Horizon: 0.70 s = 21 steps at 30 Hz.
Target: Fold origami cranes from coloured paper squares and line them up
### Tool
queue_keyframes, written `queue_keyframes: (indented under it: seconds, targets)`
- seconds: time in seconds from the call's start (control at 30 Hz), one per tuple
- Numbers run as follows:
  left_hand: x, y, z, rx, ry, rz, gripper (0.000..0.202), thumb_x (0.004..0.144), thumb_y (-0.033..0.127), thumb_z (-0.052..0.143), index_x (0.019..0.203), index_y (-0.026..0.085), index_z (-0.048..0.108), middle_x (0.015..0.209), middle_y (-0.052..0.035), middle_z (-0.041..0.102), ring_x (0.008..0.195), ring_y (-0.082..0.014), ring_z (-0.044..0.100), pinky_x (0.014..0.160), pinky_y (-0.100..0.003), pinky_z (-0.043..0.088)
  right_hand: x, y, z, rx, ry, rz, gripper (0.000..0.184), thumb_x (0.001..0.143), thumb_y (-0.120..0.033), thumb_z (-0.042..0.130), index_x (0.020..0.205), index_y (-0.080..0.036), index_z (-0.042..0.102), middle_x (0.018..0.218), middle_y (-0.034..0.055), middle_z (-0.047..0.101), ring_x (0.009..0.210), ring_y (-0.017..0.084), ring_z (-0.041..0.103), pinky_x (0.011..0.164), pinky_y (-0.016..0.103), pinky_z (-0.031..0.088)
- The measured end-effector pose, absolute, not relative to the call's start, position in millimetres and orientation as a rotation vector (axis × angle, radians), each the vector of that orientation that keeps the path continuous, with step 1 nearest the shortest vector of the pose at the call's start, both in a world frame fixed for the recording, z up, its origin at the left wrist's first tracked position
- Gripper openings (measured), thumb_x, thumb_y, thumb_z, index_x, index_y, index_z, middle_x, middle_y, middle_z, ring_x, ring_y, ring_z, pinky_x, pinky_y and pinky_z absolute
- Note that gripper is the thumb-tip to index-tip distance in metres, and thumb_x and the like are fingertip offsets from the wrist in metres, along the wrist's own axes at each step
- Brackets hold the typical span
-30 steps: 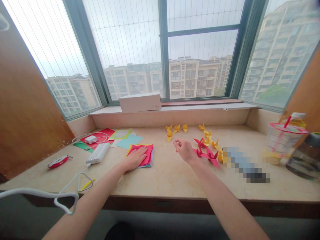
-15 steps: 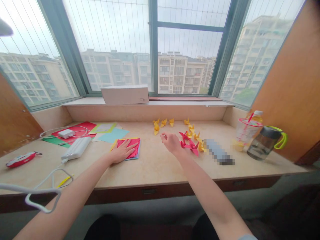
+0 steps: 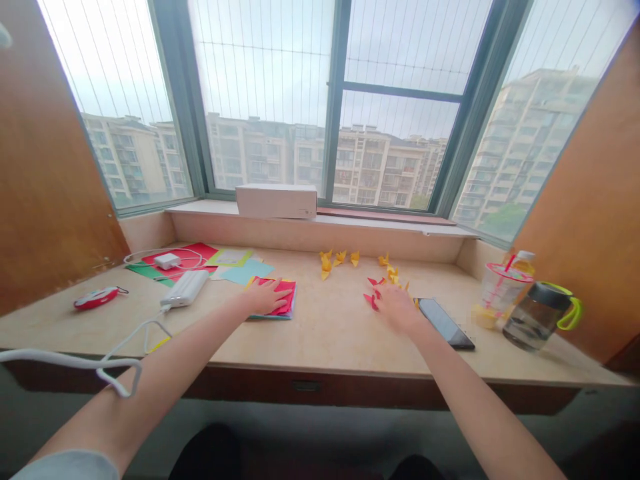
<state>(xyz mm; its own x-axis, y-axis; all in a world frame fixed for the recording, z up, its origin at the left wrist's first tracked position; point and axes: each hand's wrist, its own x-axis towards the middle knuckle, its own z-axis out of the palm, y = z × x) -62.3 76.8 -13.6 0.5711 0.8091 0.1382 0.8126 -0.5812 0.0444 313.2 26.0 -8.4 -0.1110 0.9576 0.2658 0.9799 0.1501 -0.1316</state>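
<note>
Left hand [image 3: 265, 297] flat, fingers spread and unclenched, pressing origami paper stack [image 3: 286, 298]. Right hand [image 3: 397, 309] half-curled at red paper cranes [image 3: 373, 300], right of stack; grasp unclear, probably only touching. Risk: careless right-hand sweep crushing or scattering cranes; left-palm drag skewing sheets. Power bank [image 3: 184, 288] just left of stack; smartphone [image 3: 443, 323] well right of stack; yellow paper cranes [image 3: 345, 259] behind stack.

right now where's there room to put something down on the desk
Widest bare patch: the desk between the paper stack under your left hand and your right hand, below the yellow cranes. Another lies around the red fob, left of the power bank. Crowded: the red cranes and phone by your right hand, and the coloured sheets back left.
</note>
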Motion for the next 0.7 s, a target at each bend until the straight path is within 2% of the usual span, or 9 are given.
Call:
queue_keyframes:
  seconds: [0.1,0.17,0.23,0.3,0.4,0.47,0.53,0.63,0.7]
  targets:
    - [-46,77,0,-2.66,-1.357,-0.209,0.03,0.09,0.026,0.046,0.106,0.018,0.069,0.114,-0.0202,0.067,0.104,-0.0342,0.063,0.092,-0.05,0.043,309,32,-14,-1.922,-2.179,-0.108,0.019,0.09,-0.022,0.052,0.094,-0.018,0.07,0.096,0.0123,0.072,0.091,0.024,0.065,0.078,0.033,0.041]
    - [-35,80,3,-2.637,-1.334,-0.249,0.03,0.091,0.021,0.041,0.097,0.014,0.069,0.096,-0.0193,0.07,0.092,-0.0311,0.066,0.086,-0.046,0.046,304,39,-17,-1.944,-2.177,-0.125,0.018,0.089,-0.022,0.053,0.098,-0.018,0.069,0.1,0.0129,0.072,0.094,0.025,0.065,0.08,0.034,0.041]
    - [-24,84,2,-2.64,-1.29,-0.291,0.027,0.089,0.018,0.042,0.085,0.015,0.069,0.084,-0.0162,0.07,0.082,-0.0283,0.067,0.08,-0.042,0.048,298,48,-19,-1.963,-2.163,-0.148,0.018,0.09,-0.024,0.053,0.098,-0.019,0.069,0.102,0.0134,0.072,0.098,0.027,0.064,0.081,0.036,0.042]
    - [-12,88,-4,-2.664,-1.229,-0.336,0.022,0.085,0.015,0.047,0.076,0.016,0.067,0.077,-0.0126,0.069,0.075,-0.0255,0.066,0.075,-0.038,0.049,293,58,-19,-1.98,-2.151,-0.157,0.02,0.091,-0.027,0.052,0.087,-0.019,0.07,0.096,0.0132,0.072,0.096,0.028,0.065,0.08,0.037,0.042]
    - [8,94,-15,-2.704,-1.146,-0.453,0.02,0.085,0.017,0.051,0.073,0.018,0.066,0.074,-0.0116,0.069,0.072,-0.0245,0.066,0.07,-0.035,0.049,285,75,-18,-1.933,-2.142,-0.152,0.019,0.087,-0.021,0.055,0.077,-0.02,0.07,0.091,0.0111,0.073,0.093,0.026,0.066,0.08,0.035,0.043]
    - [20,96,-24,-2.725,-1.114,-0.548,0.019,0.088,0.019,0.049,0.08,0.018,0.067,0.078,-0.0116,0.07,0.073,-0.0245,0.067,0.07,-0.035,0.05,278,85,-17,-1.849,-2.151,-0.139,0.016,0.087,-0.019,0.055,0.082,-0.021,0.07,0.093,0.008,0.073,0.094,0.023,0.066,0.082,0.032,0.043]
    - [30,97,-34,-2.744,-1.1,-0.638,0.022,0.092,0.024,0.047,0.102,0.019,0.066,0.089,-0.0121,0.072,0.081,-0.0246,0.069,0.072,-0.034,0.051,268,94,-19,-1.704,-2.137,-0.082,0.018,0.091,-0.025,0.052,0.092,-0.023,0.07,0.098,0.0059,0.073,0.095,0.02,0.066,0.083,0.028,0.044]
    - [42,97,-48,-2.784,-1.124,-0.895,0.042,0.094,0.03,0.047,0.134,0.019,0.047,0.112,-0.0141,0.069,0.097,-0.025,0.067,0.082,-0.036,0.052,248,102,-24,-1.377,-1.936,0.168,0.028,0.094,-0.038,0.048,0.096,-0.019,0.069,0.096,0.0078,0.074,0.085,0.021,0.067,0.078,0.03,0.048]
    - [47,97,-54,-2.809,-1.192,-1.166,0.045,0.094,0.035,0.05,0.135,0.019,0.044,0.115,-0.0136,0.068,0.097,-0.0239,0.067,0.083,-0.036,0.053,235,101,-30,-1.235,-1.778,0.317,0.032,0.093,-0.043,0.048,0.096,-0.018,0.069,0.093,0.0085,0.074,0.079,0.022,0.066,0.076,0.032,0.049]
